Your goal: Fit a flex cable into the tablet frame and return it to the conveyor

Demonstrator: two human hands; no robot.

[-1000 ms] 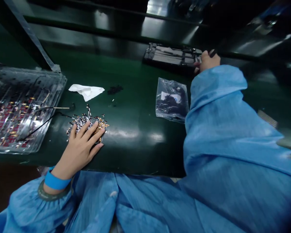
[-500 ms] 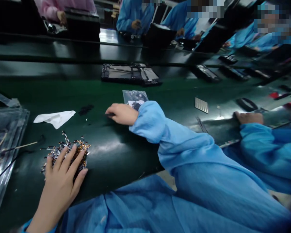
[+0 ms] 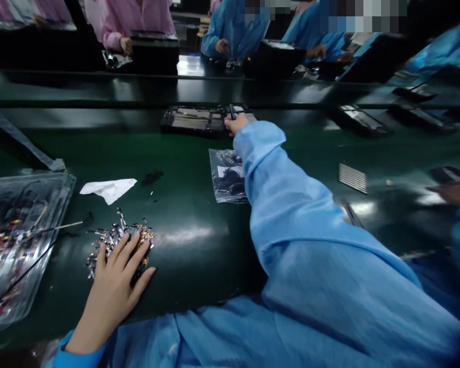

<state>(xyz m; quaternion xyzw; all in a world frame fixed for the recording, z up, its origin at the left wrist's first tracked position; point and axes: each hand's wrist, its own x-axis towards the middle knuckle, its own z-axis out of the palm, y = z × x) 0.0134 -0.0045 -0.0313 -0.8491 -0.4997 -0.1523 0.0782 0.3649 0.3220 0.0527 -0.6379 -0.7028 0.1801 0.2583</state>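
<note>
Farther out than half a second ago, the right hand (image 3: 236,124) in its loose blue cloth sleeve (image 3: 291,204) is now toward 12 o'clock, while the left hand (image 3: 113,276) matches its earlier place toward 8 o'clock. Beneath both spreads the broad, glossy dark-green desk (image 3: 195,276). Between 8 and 9 o'clock sits the flat, clear plastic tray stack (image 3: 63,191), strewn with red, coppery and dark parts.

Spread wide and palm down, the left hand's fingers lie on a loose heap of small silvery and gold-coloured metal parts (image 3: 115,236), gripping nothing that shows. Toward 11 o'clock, on the desk's far side, lies the long, flat black device with grey panels (image 3: 195,121); the right hand is at its 3 o'clock end.

Near the dial's centre rests the clear plastic bag of tiny black bits (image 3: 224,179), partly hidden by the sleeve. At 9 o'clock lies the creased white paper sheet (image 3: 109,190), with a small cluster of loose black bits (image 3: 152,178) just beside it.

Smallest is the slim dark stick (image 3: 232,111), which the right fingers appear closed on; whether it touches the device I cannot tell. My judgement: the step in hand is close work at that end, and the next move calls for a light, precise right hand and a still left one.
</note>
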